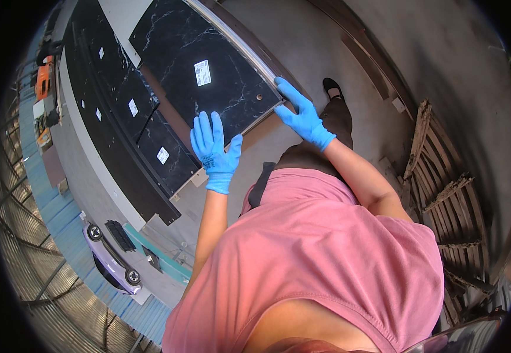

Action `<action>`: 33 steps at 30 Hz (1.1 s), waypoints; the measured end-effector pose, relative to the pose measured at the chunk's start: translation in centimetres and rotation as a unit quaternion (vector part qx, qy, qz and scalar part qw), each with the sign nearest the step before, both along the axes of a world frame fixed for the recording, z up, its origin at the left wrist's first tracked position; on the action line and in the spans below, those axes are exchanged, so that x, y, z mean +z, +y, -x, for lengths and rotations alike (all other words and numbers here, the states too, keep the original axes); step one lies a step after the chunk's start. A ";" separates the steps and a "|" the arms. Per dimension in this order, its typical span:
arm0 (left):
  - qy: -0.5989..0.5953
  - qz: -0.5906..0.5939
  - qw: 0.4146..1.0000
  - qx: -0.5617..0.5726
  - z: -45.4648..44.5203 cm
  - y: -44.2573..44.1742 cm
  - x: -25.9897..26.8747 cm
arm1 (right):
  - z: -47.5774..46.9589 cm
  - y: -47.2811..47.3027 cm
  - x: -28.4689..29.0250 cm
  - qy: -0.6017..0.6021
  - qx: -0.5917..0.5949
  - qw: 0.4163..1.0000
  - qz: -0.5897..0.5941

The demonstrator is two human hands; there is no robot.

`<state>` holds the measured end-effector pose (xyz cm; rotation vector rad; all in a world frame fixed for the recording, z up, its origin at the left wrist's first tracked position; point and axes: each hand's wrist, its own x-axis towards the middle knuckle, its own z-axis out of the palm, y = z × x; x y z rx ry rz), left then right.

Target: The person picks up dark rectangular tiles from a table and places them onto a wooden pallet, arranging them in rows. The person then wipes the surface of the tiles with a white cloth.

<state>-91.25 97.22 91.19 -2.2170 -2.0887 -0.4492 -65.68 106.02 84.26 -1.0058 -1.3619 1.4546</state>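
A black marble-patterned panel (180, 48) with white veins lies before me on top of a stack of boards. It bears a white printed label (202, 73) and has a small round hole near its right corner. My left hand (213, 150), in a blue work glove, is spread at the panel's near edge, palm down, fingers reaching over the surface. Whether its palm presses on the panel is unclear. At the near right corner is my right hand (304, 114), also blue-gloved. Its thumb and fingers lie on either side of that corner; how firmly they grip is hidden.
More labelled dark panels (167, 132) lie to the left, beside a long black board (105, 145). A wooden slatted pallet (449, 198) leans at the right. Brown boards (365, 66) lie on the concrete floor (414, 26). A lilac car (110, 260) stands far left.
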 end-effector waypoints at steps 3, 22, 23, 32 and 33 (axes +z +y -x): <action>0.000 -0.005 1.000 -0.001 0.2 0.1 -0.2 | 0.2 0.3 -0.3 0.000 -0.004 1.000 -0.007; -0.024 -0.001 1.000 -0.016 0.7 -0.4 -0.4 | 0.0 0.1 -0.2 0.037 0.012 0.998 0.042; -0.025 -0.001 1.000 -0.014 0.9 -0.5 -0.5 | 0.0 -0.1 -0.2 0.044 0.016 0.998 0.052; -0.036 -0.010 0.999 -0.005 1.2 -1.6 -0.9 | -0.4 -1.2 0.2 -0.013 0.034 0.995 0.094; -0.036 -0.010 0.999 -0.002 1.3 -1.8 -0.8 | -0.3 -1.3 0.6 -0.018 0.039 0.994 0.099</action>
